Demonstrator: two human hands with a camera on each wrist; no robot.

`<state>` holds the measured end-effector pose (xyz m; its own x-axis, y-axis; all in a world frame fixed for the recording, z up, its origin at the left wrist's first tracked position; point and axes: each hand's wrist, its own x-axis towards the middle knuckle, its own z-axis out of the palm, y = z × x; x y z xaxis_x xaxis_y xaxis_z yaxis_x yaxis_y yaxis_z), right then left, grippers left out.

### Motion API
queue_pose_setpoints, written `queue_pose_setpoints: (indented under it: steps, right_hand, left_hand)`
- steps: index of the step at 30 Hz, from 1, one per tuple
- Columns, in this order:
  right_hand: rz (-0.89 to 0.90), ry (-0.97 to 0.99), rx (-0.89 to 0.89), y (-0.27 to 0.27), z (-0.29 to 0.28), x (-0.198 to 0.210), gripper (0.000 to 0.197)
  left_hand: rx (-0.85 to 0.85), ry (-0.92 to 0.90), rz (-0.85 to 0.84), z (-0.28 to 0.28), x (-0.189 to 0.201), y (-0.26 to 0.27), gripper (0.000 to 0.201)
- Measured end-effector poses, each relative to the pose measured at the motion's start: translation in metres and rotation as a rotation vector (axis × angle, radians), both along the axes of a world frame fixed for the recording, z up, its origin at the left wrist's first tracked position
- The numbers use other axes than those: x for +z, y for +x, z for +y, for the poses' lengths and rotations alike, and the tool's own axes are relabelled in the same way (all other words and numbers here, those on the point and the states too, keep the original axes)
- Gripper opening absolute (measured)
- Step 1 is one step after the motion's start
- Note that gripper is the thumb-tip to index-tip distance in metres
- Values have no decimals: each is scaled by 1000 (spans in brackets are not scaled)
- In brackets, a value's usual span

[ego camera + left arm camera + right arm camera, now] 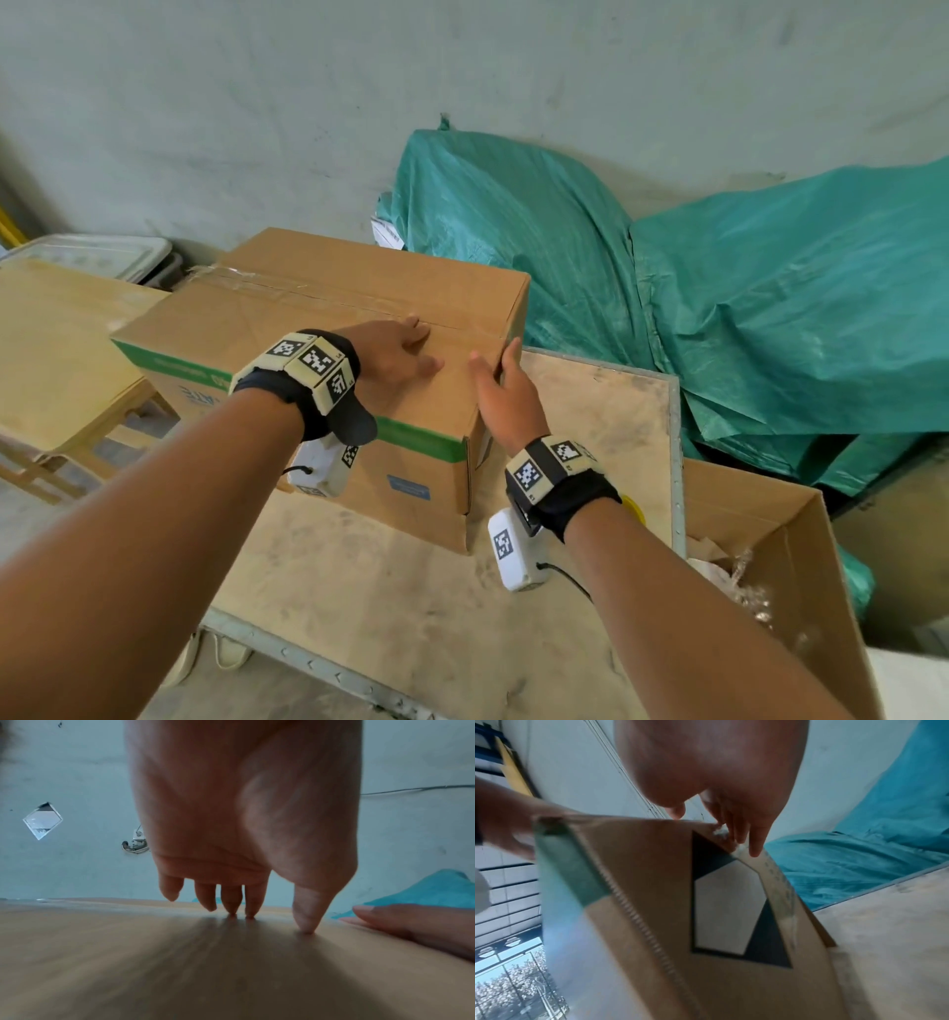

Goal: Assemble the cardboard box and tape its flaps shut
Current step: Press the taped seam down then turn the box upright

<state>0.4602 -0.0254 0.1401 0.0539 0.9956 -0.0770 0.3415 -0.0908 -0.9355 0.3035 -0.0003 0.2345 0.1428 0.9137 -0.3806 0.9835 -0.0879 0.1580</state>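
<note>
A brown cardboard box [287, 329] with a green stripe stands on a plywood tabletop [390, 606]. Its top flaps are folded down, and clear tape [287, 285] runs along the seam. My left hand [395, 349] lies flat on the top near the seam, fingers straight; in the left wrist view its fingertips [232, 908] touch the cardboard [154, 953]. My right hand [500, 380] rests at the box's right top edge, thumb on top and fingers over the side. In the right wrist view those fingers [754, 839] press a strip of tape [780, 882] running down the end face of the box [654, 882].
A second open cardboard box [791, 555] holding crumpled filling stands at the right of the table. Green tarpaulin [667, 267] covers a heap behind. A yellow wooden table [56, 349] stands at the left, and a grey wall [257, 103] lies behind.
</note>
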Motion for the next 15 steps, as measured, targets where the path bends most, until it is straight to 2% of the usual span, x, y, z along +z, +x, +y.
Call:
queue_pose_setpoints:
  steps: [3, 7, 12, 15]
  right_hand:
    - [137, -48, 9, 0, 0, 1, 88]
    - [250, -93, 30, 0, 4, 1, 84]
    - [296, -135, -17, -8, -1, -18, 118]
    - [226, -102, 4, 0, -5, -11, 118]
  left_hand:
    - [-20, 0, 2, 2, -1, 1, 73]
    - [-32, -10, -9, 5, -2, -1, 74]
    - [-31, -8, -38, 7, -4, -3, 75]
    - [-28, -16, -41, 8, -6, -4, 76]
